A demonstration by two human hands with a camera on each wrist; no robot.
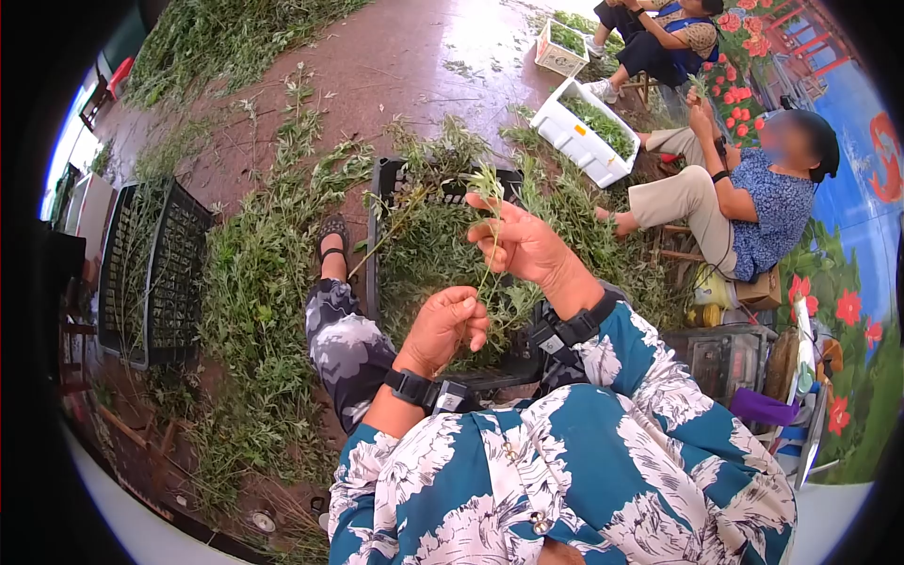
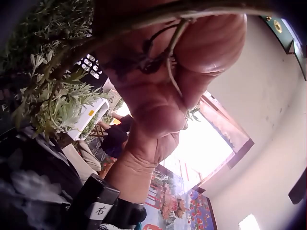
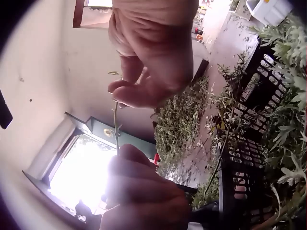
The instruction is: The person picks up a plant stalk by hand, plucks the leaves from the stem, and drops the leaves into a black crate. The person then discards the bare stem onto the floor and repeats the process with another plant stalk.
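In the head view my left hand [image 1: 444,328] pinches the lower part of a thin green stem [image 1: 489,268] between thumb and curled fingers. My right hand [image 1: 532,247], above and to its right, pinches the same stem close to its leafy top [image 1: 487,184]. The right wrist view has the stem [image 3: 115,125] upright between my right hand [image 3: 156,52] above and my left hand [image 3: 144,191] below. Below both hands stands a black crate [image 1: 374,254] holding leafy cuttings [image 1: 424,254]. A thicker stalk [image 2: 144,20] crosses the left wrist view.
Cut plants [image 1: 259,330] cover the floor on the left, beside another black crate [image 1: 151,273]. White boxes of leaves [image 1: 556,127] stand at the upper right. A seated person [image 1: 767,202] is at the right, another [image 1: 673,38] behind. A dark bin [image 1: 730,363] stands at the lower right.
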